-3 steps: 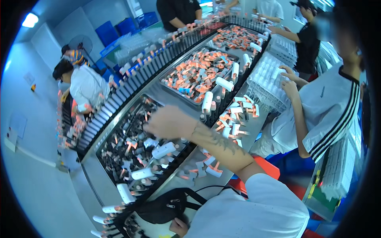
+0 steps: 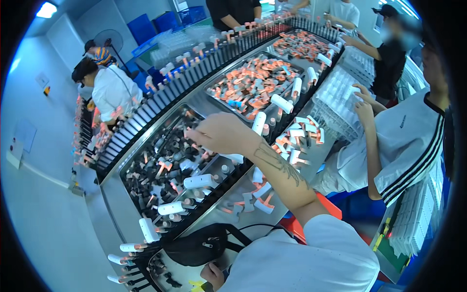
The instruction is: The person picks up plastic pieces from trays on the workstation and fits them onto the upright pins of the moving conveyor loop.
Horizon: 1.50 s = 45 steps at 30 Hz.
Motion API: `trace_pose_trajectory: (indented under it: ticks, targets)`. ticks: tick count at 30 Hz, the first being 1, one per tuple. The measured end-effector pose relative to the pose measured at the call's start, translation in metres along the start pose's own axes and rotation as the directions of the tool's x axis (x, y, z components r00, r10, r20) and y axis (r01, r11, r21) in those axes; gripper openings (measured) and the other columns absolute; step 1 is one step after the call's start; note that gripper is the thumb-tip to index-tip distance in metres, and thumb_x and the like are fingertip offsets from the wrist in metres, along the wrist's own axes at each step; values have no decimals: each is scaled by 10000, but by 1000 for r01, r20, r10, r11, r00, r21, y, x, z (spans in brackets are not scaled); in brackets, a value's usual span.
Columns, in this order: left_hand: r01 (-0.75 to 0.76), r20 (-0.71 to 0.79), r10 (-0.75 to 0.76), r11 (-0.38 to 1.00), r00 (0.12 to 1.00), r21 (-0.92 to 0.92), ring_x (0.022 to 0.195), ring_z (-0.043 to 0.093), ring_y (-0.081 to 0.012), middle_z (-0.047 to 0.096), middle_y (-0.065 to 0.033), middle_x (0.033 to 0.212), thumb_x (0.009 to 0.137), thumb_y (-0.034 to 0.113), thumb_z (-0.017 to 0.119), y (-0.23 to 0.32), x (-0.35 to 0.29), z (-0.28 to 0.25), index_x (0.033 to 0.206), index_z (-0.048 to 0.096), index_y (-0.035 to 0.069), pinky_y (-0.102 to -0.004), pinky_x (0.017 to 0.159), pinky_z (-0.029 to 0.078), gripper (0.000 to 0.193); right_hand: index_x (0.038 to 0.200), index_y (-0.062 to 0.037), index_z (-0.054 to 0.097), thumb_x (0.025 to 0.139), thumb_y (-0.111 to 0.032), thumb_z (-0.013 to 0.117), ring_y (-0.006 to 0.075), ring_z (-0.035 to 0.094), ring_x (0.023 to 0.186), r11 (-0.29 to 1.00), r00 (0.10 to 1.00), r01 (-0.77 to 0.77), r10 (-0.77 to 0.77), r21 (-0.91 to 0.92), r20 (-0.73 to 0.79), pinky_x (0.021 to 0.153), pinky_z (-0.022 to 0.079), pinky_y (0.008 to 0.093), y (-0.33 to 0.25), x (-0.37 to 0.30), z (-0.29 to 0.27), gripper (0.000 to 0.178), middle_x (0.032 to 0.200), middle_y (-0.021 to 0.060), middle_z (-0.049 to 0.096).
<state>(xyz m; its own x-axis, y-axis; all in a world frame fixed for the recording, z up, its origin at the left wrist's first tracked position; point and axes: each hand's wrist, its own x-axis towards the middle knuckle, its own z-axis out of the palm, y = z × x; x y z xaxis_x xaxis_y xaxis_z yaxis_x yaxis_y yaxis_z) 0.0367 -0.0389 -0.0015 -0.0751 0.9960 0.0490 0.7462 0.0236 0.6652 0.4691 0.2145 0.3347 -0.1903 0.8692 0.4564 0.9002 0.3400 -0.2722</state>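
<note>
My right hand [image 2: 226, 134], on a tattooed forearm, hangs over the near metal tray [image 2: 111, 184]. Its fingers are bent and drawn together; what they hold, if anything, I cannot make out. Below lie many small black parts [image 2: 146, 177], with a few orange and grey pieces [image 2: 164, 167] among them. At the lower edge my left hand [image 2: 213, 276] shows only in part, fingers curled, beside a black waist bag [image 2: 197, 245]. Whatever is in it is hidden. White rounded pieces [image 2: 198, 181] sit on a row of black holders along the tray's near side.
A second tray of orange and grey pieces [image 2: 258, 82] stands farther along. Loose white and orange pieces [image 2: 262, 194] lie on the metal ledge. Clear plastic trays [image 2: 335, 100] are stacked at right, beside a seated co-worker [image 2: 389, 141]. Black holders [image 2: 141, 119] line the far side.
The whole view has shifted slightly. My right hand has moved away from the near row of white pieces, toward the tray's far right corner. My left hand stays by the bag.
</note>
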Motion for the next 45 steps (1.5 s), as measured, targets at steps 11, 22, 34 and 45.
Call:
trace_pose_trajectory:
  ticks: [11,22,34,45]
  targets:
    - [-632,-141,617,745,774,-214,700,665,-205,665,-130,1057,789,81,827,266,140,19,1106,693,23,-313,627,543,349,894,-66,693,991,-361,519,370,665,768,998,998,63,-63,19,-31,723,530,492,-28,5,17,355,846,143,705]
    - [-481,-397,424,875,814,-51,520,638,-218,645,-88,637,842,164,810,248,179,37,1171,708,48,-314,499,490,364,879,-90,740,946,-466,568,324,716,841,958,927,-286,281,-15,249,754,559,465,-44,-6,104,418,820,137,722]
    - [3,-144,67,900,987,436,747,707,-414,703,-201,855,913,270,631,237,194,-27,1040,567,21,-513,654,581,287,849,-122,705,894,-275,623,258,675,827,969,976,217,-215,-116,30,740,507,443,-77,3,30,179,788,40,676]
    - [-111,-216,24,910,976,-400,583,642,-190,666,-118,706,973,77,571,138,118,-28,1460,428,9,-304,607,512,512,622,-52,684,982,-399,547,342,644,635,998,974,-29,16,-52,-228,726,490,454,-57,-4,34,519,595,130,626]
